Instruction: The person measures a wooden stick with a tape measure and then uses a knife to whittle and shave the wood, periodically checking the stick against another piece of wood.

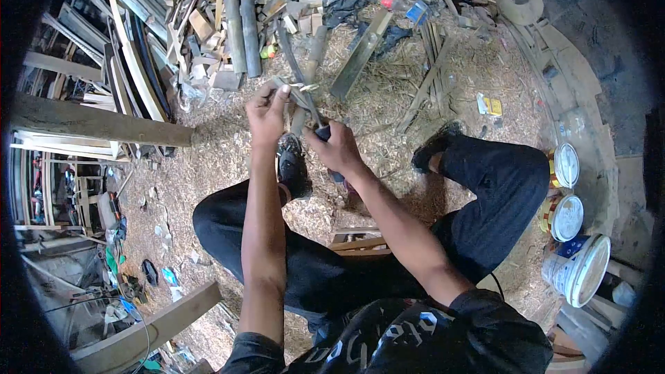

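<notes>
My left hand (267, 114) is closed round a small pale wooden piece (298, 90), with the thumb on top near its end. My right hand (336, 145) grips the dark handle of a tool (319, 122). The tool's narrow shaft points up and left, and its tip is at or close to the wooden piece; whether they touch is hard to tell. Both hands are in front of my body, above the ground between my feet. The finer shape of the piece is too small to make out.
Wood offcuts (201, 24) are heaped ahead, with longer boards (360, 55) on the shavings-covered ground (485, 76). Thick beams (104, 121) reach in from the left. Lidded buckets (568, 218) stand at the right. A yellow packet (490, 105) lies ahead right.
</notes>
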Action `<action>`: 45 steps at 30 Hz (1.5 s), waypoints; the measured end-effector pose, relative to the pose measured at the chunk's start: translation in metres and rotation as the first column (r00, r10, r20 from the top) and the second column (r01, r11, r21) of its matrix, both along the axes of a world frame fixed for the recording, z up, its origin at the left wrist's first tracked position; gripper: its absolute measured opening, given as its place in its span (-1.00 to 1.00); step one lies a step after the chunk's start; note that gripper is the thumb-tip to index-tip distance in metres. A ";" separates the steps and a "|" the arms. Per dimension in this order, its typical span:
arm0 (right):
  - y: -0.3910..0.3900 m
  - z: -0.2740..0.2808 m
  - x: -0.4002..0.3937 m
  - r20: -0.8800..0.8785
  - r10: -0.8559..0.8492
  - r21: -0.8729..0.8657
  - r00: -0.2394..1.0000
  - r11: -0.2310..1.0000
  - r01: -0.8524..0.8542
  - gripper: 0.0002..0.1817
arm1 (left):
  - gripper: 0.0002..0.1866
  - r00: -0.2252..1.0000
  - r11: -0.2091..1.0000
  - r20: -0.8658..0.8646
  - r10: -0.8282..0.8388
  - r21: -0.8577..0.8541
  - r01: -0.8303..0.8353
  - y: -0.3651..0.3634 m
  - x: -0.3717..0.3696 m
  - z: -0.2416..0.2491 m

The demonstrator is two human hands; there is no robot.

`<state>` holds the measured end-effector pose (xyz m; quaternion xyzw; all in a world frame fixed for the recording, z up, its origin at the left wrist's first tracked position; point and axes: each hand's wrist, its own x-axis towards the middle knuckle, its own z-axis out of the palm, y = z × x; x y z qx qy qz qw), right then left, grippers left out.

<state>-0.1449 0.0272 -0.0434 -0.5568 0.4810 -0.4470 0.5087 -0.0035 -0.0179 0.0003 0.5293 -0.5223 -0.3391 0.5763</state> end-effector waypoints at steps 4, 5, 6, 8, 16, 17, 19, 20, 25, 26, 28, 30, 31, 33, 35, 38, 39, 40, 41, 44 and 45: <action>0.003 -0.043 -0.002 -0.082 -0.017 0.094 0.996 0.995 0.024 -0.67 | -0.84 0.998 0.999 0.060 -0.013 0.039 0.011 0.001 0.008 -0.005; 0.006 -0.057 -0.006 -0.147 0.029 0.181 0.989 0.984 -0.002 -0.68 | -0.84 0.998 0.999 0.059 -0.014 0.037 0.012 0.002 0.009 -0.005; 0.007 -0.064 -0.010 -0.206 0.082 0.267 0.975 0.963 -0.024 -0.69 | -0.83 0.999 0.999 0.032 -0.010 0.039 0.009 0.003 0.011 -0.006; 0.005 -0.078 -0.011 -0.239 0.115 0.207 0.964 0.976 -0.065 -0.69 | -0.82 1.000 0.999 0.007 -0.005 0.039 0.004 0.005 0.016 -0.007; 0.007 -0.043 0.003 -0.132 0.035 0.045 0.991 0.999 -0.030 -0.71 | -0.89 0.995 0.999 0.083 -0.048 -0.015 0.050 0.002 0.023 -0.013; 0.010 -0.078 0.006 -0.172 0.012 0.076 0.985 0.997 0.001 -0.69 | -0.89 0.996 0.997 0.062 -0.059 -0.036 0.062 0.000 0.025 -0.017; 0.006 -0.139 0.001 -0.315 0.129 0.250 0.940 0.967 -0.049 -0.65 | -0.90 0.995 0.998 0.087 -0.044 -0.032 0.047 0.002 0.026 -0.015; 0.003 -0.159 -0.010 -0.391 0.278 0.400 0.878 0.910 -0.110 -0.63 | -0.90 0.993 0.999 0.112 -0.028 -0.022 0.031 0.003 0.025 -0.014; 0.013 -0.128 -0.011 -0.366 0.178 0.302 0.914 0.951 -0.064 -0.66 | -0.90 0.996 1.000 0.094 -0.011 -0.028 0.014 0.001 0.022 -0.016; 0.011 -0.114 -0.007 -0.260 0.143 0.281 0.955 0.957 -0.067 -0.68 | -0.90 0.996 1.000 0.089 -0.009 -0.020 0.011 0.000 0.020 -0.015; 0.007 -0.080 -0.003 -0.225 0.111 0.241 0.968 0.969 -0.056 -0.71 | -0.90 0.998 1.000 0.052 0.019 0.011 -0.020 0.000 0.016 -0.010; 0.005 -0.082 -0.002 -0.185 0.073 0.189 0.980 0.981 -0.038 -0.75 | -0.89 0.999 1.000 0.054 0.000 0.010 -0.001 -0.002 0.021 -0.012; 0.006 -0.110 -0.001 -0.230 0.116 0.283 0.966 0.958 -0.048 -0.74 | -0.89 0.999 1.000 0.052 -0.006 0.016 0.005 -0.002 0.022 -0.011; 0.014 -0.207 -0.002 -0.242 0.159 0.474 0.957 0.880 -0.027 -0.69 | -0.88 0.998 1.000 0.057 -0.011 0.015 0.010 -0.004 0.024 -0.015; 0.033 -0.241 -0.023 -0.304 0.189 0.507 0.934 0.862 -0.009 -0.63 | -0.89 0.989 0.998 0.145 -0.006 -0.061 0.015 -0.005 0.030 -0.031; 0.040 -0.220 -0.029 -0.304 0.191 0.455 0.933 0.890 -0.034 -0.60 | -0.89 0.998 0.998 0.066 -0.025 -0.048 0.029 -0.002 0.019 -0.031; 0.044 -0.224 -0.018 -0.361 0.098 0.298 0.928 0.954 0.015 -0.61 | -0.89 0.998 0.999 0.062 -0.026 -0.031 0.028 0.002 0.016 -0.031; 0.040 -0.218 -0.008 -0.402 -0.006 0.122 0.916 0.991 0.059 -0.61 | -0.87 1.000 1.000 0.031 -0.001 -0.006 0.002 0.001 0.013 -0.030; 0.028 -0.213 -0.001 -0.278 0.063 0.388 0.959 0.920 0.052 -0.50 | -0.85 1.000 1.000 0.002 0.026 0.014 -0.026 -0.002 0.011 -0.029; 0.018 -0.166 -0.004 -0.239 0.103 0.209 0.966 0.976 -0.053 -0.53 | -0.82 0.998 0.999 0.049 0.032 -0.012 -0.031 -0.006 0.022 -0.036; 0.024 -0.193 0.000 -0.303 0.088 0.319 0.949 0.948 0.013 -0.53 | -0.86 0.998 0.997 0.009 0.068 -0.047 -0.067 -0.007 0.018 -0.033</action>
